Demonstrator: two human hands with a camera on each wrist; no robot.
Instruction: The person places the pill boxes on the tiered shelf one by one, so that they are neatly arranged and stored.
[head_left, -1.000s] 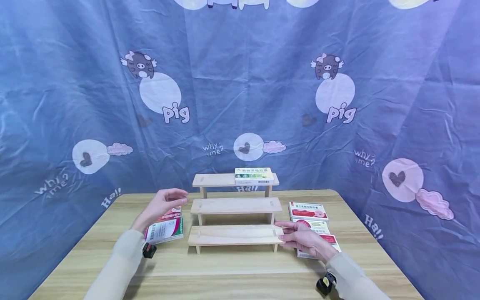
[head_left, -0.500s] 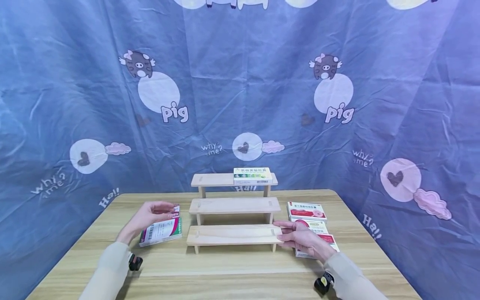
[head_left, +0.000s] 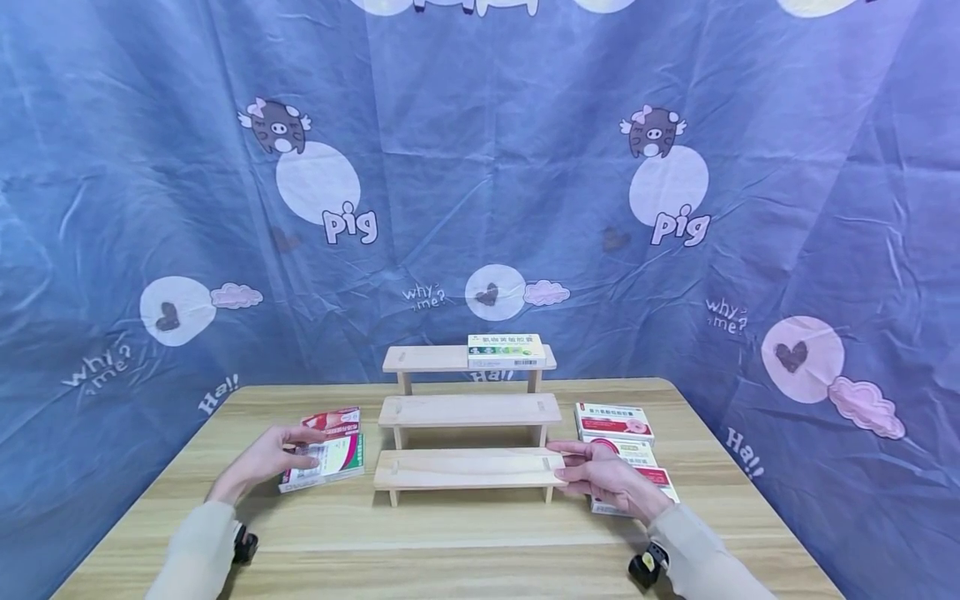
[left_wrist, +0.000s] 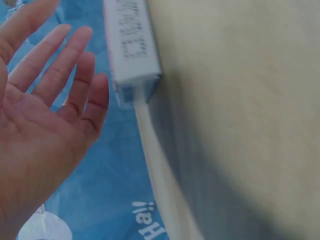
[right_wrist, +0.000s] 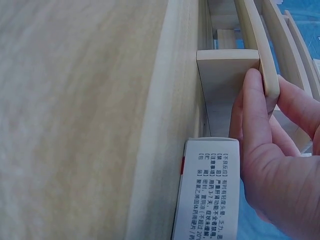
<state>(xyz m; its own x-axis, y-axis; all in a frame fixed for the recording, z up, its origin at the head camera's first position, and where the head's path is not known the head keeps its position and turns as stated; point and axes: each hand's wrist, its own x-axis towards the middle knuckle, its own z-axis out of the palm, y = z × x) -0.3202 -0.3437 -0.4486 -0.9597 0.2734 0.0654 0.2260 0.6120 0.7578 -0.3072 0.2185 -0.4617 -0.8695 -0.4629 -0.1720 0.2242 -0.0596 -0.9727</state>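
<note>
My left hand (head_left: 262, 458) hovers over the left end of a white medicine box with purple and green print (head_left: 337, 454), thumb and fingers spread. In the left wrist view, the palm and loosely bent fingers face a box end (left_wrist: 134, 40) with a gap between. A red medicine box (head_left: 341, 421) lies just behind. My right hand (head_left: 611, 482) pinches the right end of the lowest board of a three-step wooden display stand (head_left: 465, 469). The right wrist view shows its thumb and fingers (right_wrist: 257, 110) on both faces of that board.
On the top step lies a white-green medicine box (head_left: 506, 352), at its right part. Several boxes lie right of the stand, among them a red-white box (head_left: 615, 422) and one by my right hand (right_wrist: 207, 190). A blue printed curtain (head_left: 480, 167) surrounds the wooden table (head_left: 420, 550).
My left hand has moved left, down and nearer, from above the red box to the purple-green box. The right hand keeps its pinch on the lowest board.
</note>
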